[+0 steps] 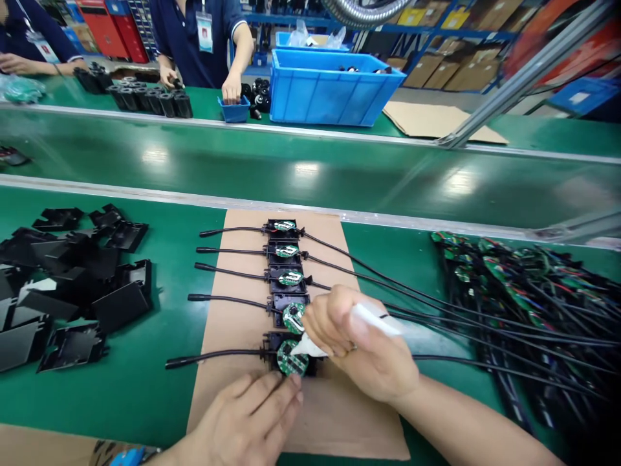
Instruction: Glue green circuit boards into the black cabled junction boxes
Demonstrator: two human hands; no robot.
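My right hand (361, 343) is closed around a white glue tube (373, 318) with a tapered nozzle (303, 348). The nozzle tip is over a round green circuit board (292, 360) in the nearest black plastic housing (274, 343). My left hand (247, 414) lies with fingers stretched out, fingertips at the near edge of that board. Beyond it stand several more housings in a column, among them one with a tilted round board (293, 317) and one with a board bearing a white line (291, 277). Black cables run out of each housing to both sides.
A cardboard sheet (233, 330) lies under the housings. Loose black plastic covers (121, 298) are piled at left, and wired boards with cables (504, 291) at right. Across the bench, a person's hand (231, 89) reaches into a small blue bin (235, 111) beside a large blue crate (325, 90).
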